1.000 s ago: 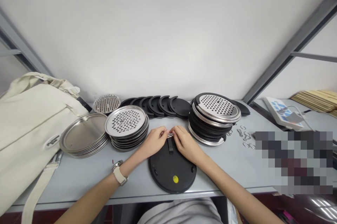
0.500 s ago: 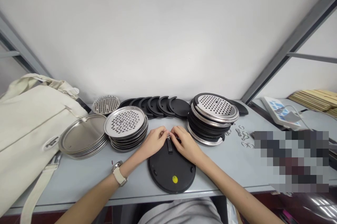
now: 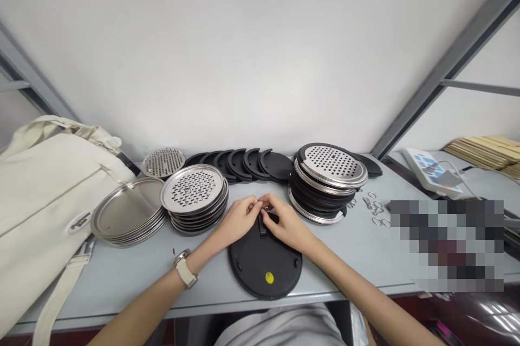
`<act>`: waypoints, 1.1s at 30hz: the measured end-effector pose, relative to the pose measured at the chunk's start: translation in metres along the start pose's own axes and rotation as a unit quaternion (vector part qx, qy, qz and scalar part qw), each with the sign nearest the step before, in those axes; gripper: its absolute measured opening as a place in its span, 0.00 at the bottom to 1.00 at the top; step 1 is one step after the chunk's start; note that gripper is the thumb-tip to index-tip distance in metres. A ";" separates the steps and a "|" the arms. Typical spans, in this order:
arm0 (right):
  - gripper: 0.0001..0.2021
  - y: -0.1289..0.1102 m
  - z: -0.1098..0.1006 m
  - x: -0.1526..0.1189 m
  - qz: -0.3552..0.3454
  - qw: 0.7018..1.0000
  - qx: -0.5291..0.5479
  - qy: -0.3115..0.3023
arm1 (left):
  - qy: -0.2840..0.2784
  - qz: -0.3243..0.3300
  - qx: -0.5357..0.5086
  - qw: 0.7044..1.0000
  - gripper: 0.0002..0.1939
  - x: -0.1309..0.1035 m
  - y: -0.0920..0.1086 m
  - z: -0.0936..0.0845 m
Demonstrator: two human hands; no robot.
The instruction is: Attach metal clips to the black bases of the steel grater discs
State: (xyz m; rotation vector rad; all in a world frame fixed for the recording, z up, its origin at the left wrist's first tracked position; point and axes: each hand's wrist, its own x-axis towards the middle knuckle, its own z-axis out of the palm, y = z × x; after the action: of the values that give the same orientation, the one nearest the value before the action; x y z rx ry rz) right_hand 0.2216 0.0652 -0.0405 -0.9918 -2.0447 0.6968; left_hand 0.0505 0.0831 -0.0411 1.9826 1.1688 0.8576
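Observation:
A round black plate (image 3: 266,259) lies on the table in front of me, with a yellow round sticker (image 3: 269,278) near its front edge. At its far edge a short black strap (image 3: 262,227) sticks up the middle. My left hand (image 3: 244,217) is closed in a pinch beside the strap's far end. Opposite it, my right hand (image 3: 282,221) pinches at the same spot, thumb against the strap. A small shiny metal piece (image 3: 265,208) shows between the fingertips; its shape is mostly hidden.
Left stand stacks of round metal plates (image 3: 130,208) and grater discs (image 3: 193,189), beside a cream bag (image 3: 52,189). Black discs with cut-outs (image 3: 252,164) line the wall. Right are a mixed stack (image 3: 331,183) of black and metal discs and several loose metal rings (image 3: 377,208).
Both hands stay at the plate's far edge. My right fingers have shifted and curled slightly upward, with the thumb now against the strap. The plate has not moved.

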 end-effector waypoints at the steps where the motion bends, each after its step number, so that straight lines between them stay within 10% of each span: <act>1: 0.09 0.001 0.000 0.000 0.003 1.000 -0.004 0.005 | 0.000 -0.001 0.000 1.000 0.16 0.000 0.000 0.000; 33: 0.11 0.013 -0.001 0.000 0.023 0.991 -0.080 0.100 | 0.067 0.026 -0.030 0.997 0.05 0.003 0.003 -0.002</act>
State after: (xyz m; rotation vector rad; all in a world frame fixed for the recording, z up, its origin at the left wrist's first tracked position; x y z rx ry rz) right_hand 0.2278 0.0723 -0.0495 -1.1560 -1.9283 0.4423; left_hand 0.0519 0.0851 -0.0369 1.9384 1.1555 1.0555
